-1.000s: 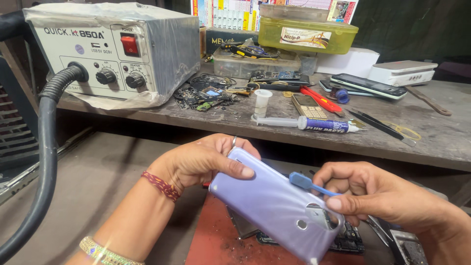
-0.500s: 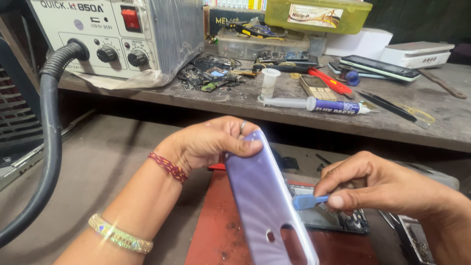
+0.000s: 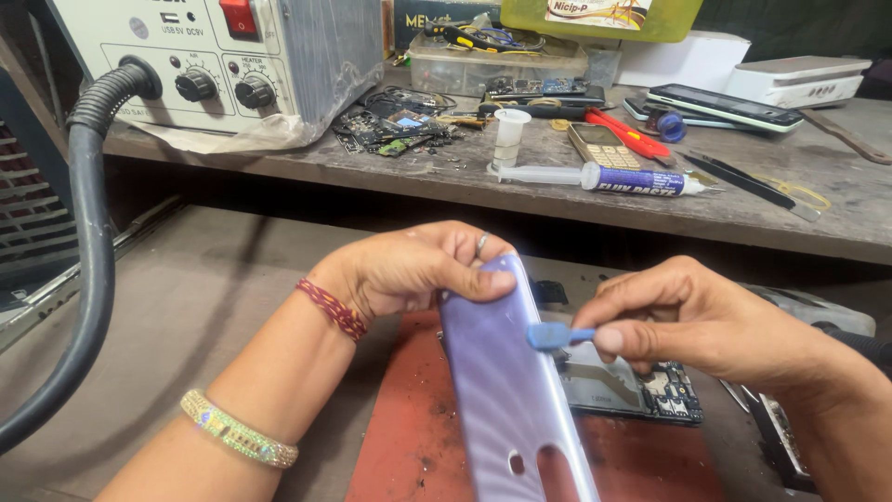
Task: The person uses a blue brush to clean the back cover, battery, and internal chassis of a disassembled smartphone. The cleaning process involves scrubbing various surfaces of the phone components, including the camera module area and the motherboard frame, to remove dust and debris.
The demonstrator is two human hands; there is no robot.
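My left hand [image 3: 409,268] grips the top end of a lilac phone back cover [image 3: 506,390], holding it on edge above a red work mat [image 3: 409,437]. Camera cut-outs show near the cover's lower end. My right hand [image 3: 688,321] pinches a small blue plastic pry tool [image 3: 550,336], and its tip touches the cover's right edge. Just behind the cover, an opened phone body with exposed circuit board [image 3: 641,390] lies on the mat. Part of that phone is hidden by my right hand.
A raised shelf [image 3: 465,172] carries a grey rework station [image 3: 214,65] with a black hose [image 3: 88,242], loose circuit boards [image 3: 395,125], a syringe of paste [image 3: 604,177], a small keypad phone [image 3: 599,144], tweezers [image 3: 739,181], phones and parts boxes [image 3: 492,60].
The cover has turned from showing its flat back to standing nearly edge-on. My right hand brought the blue tool down and in against the cover's right edge. The view dropped closer.
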